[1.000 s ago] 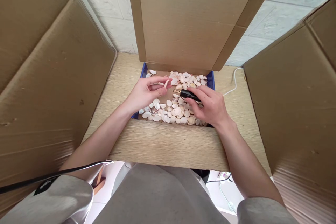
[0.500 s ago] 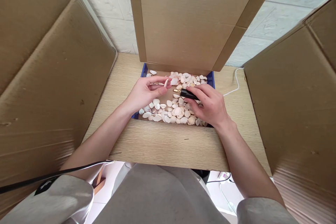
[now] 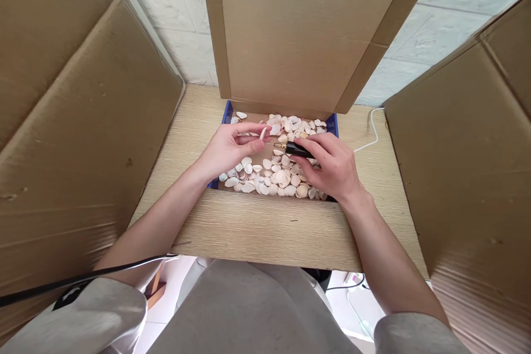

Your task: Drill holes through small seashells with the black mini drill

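Between thumb and fingers of my left hand, a pale seashell is pinched on edge. My right hand grips a small black handheld drill with a brass-coloured chuck. Its thin bit points left at the shell; whether the tip touches it is too fine to tell. Both hands hover over a shallow open box with blue sides, where many loose white, cream and patterned seashells lie. Part of the shells is hidden beneath my hands.
The box's brown lid stands raised at the back. Cardboard panels rise on the left and right of the wooden table. A white cable runs behind my right hand, and a black cable crosses near my left arm.
Both hands keep nearly the same pose, the shell and drill still held. The chuck looks slightly different, as if turned; otherwise only a tiny shift of the view shows.
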### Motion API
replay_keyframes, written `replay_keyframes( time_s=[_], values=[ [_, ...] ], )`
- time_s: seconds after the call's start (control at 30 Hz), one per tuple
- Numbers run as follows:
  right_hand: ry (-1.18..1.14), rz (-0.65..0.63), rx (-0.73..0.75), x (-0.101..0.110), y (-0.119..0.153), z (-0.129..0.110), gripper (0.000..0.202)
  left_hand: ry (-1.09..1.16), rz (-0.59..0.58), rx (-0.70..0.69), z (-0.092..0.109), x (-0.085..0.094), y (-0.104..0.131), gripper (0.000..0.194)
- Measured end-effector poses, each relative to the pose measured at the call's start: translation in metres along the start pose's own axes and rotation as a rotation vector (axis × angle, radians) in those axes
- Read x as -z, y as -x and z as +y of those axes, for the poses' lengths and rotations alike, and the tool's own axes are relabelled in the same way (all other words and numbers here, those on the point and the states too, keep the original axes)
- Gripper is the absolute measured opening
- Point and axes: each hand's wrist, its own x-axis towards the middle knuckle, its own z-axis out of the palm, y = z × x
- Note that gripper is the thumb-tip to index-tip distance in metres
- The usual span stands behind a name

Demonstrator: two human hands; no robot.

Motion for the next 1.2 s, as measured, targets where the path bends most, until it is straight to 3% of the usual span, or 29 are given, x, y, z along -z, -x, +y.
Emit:
replay_keyframes(
  time_s=[0.13, 0.33, 0.6, 0.8, 1.03, 1.2],
  values=[
    [0.021, 0.021, 0.001, -0.0003, 0.0000, 0.0015, 0.025, 0.019, -0.006, 0.008, -0.0004, 0.0000, 0.0002, 0.049],
    [-0.087, -0.104, -0.098, 0.0000, 0.0051, -0.0024, 0.025, -0.014, -0.027, 0.012, -0.0010, 0.0001, 0.0005, 0.047],
    [0.018, 0.011, 0.024, -0.0006, 0.0006, 0.0023, 0.028, -0.024, -0.004, 0.008, 0.0008, -0.0001, 0.0005, 0.046],
    [-0.116, -0.133, -0.101, 0.0000, 0.0064, -0.0009, 0.025, -0.034, -0.042, 0.016, -0.0034, 0.0003, -0.0016, 0.047],
    [-0.011, -0.022, -0.013, -0.0006, 0.0015, 0.0025, 0.028, -0.004, -0.008, 0.016, -0.0018, 0.0007, -0.0002, 0.047],
    [-0.087, -0.125, -0.079, -0.0015, 0.0043, 0.0002, 0.029, -0.010, -0.023, 0.011, -0.0042, 0.0003, -0.0011, 0.048]
  ],
)
